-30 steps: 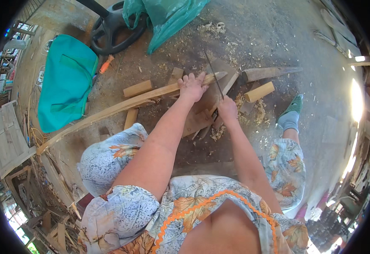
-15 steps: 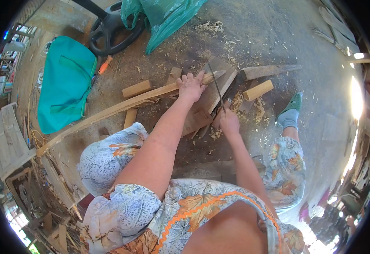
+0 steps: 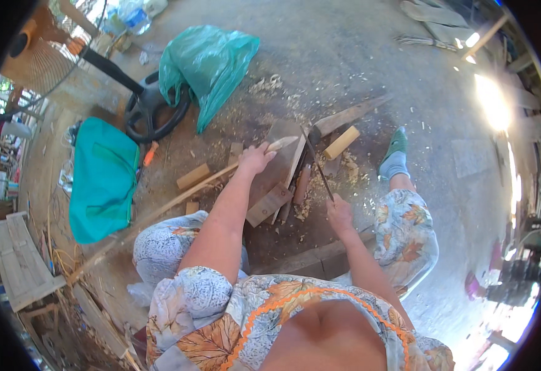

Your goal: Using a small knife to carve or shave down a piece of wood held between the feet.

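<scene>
My left hand (image 3: pixel 255 159) grips a long, slightly curved wooden pole (image 3: pixel 177 201) close to its pale, tapered end. That end rests over a flat board (image 3: pixel 278 130); the pole's other end runs off to the lower left. In my right hand (image 3: pixel 340 214) is a long, thin, dark blade (image 3: pixel 320 164), pointing up and away. The blade is apart from the pole, to the right of its tip. It shows nearly edge-on, so its exact kind is unclear. Between my hands lie a wooden block (image 3: pixel 269 205) and a brown handle-like piece (image 3: pixel 302 184).
Shavings (image 3: pixel 349 166) litter the floor. A yellowish wood block (image 3: pixel 341 143) and a long wood piece (image 3: pixel 354 115) lie beyond the blade. Farther left are a teal bag (image 3: pixel 100 185), an orange-handled tool (image 3: pixel 151 154), a fan base (image 3: pixel 135 117) and a green plastic bag (image 3: pixel 211 68).
The blade was across the pole's tapered end and is now off to its right. My right hand has drawn away from the pole; my left keeps its grip. The whole view has shifted.
</scene>
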Tool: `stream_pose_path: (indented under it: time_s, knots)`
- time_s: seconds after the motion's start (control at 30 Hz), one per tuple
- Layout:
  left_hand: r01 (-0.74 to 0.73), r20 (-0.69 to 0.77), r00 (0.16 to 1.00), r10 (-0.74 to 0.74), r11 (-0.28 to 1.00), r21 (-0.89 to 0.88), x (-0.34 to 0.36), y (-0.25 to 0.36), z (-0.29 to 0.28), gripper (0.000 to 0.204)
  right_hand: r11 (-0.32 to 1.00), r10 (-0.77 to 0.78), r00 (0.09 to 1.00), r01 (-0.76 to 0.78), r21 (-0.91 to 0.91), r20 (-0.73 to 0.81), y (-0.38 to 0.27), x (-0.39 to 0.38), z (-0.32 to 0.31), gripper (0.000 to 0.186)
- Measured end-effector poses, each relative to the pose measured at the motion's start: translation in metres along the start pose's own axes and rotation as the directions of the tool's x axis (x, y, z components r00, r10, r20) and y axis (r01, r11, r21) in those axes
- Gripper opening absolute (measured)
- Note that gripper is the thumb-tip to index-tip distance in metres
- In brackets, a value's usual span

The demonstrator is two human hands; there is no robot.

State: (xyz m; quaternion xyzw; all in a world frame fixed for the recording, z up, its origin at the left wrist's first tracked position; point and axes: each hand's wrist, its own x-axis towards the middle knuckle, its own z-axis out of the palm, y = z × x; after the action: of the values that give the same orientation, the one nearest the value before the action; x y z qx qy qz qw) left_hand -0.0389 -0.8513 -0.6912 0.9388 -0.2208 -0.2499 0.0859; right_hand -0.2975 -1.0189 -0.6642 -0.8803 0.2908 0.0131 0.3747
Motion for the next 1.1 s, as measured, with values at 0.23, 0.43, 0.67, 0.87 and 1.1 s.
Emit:
stream_pose_path:
  time_s: [0.23, 0.43, 0.67, 0.87, 1.1]
  knots:
    - [-0.315, -0.092, 0.949, 0.302, 0.929, -0.193, -0.019, -0.020, -0.070, 0.056, 0.991, 0.090, 0.995, -0.094, -0.095, -0.042, 0.022, 0.001, 0.028, 0.026]
    - [-0.305, -0.037, 0.952, 0.303, 0.936, -0.174, -0.101, 0.027, -0.178, 0.052, 0.969, 0.199, 0.964, -0.167, -0.181, 0.177, 0.025, -0.001, 0.027, 0.029]
    - [-0.347, -0.135, 0.933, 0.335, 0.934, -0.085, -0.190, 0.059, -0.214, 0.050, 0.946, 0.323, 0.915, -0.307, -0.103, 0.240, 0.036, -0.006, 0.017, 0.035]
    - [-0.326, -0.108, 0.945, 0.308, 0.907, -0.265, -0.193, 0.062, -0.199, 0.045, 0.968, 0.249, 0.940, -0.244, -0.051, 0.233, 0.039, 0.004, 0.023, 0.034]
    - [-0.323, -0.110, 0.946, 0.304, 0.897, -0.303, -0.170, 0.047, -0.197, 0.041, 0.974, 0.227, 0.943, -0.224, -0.039, 0.243, 0.027, 0.007, 0.021, 0.034]
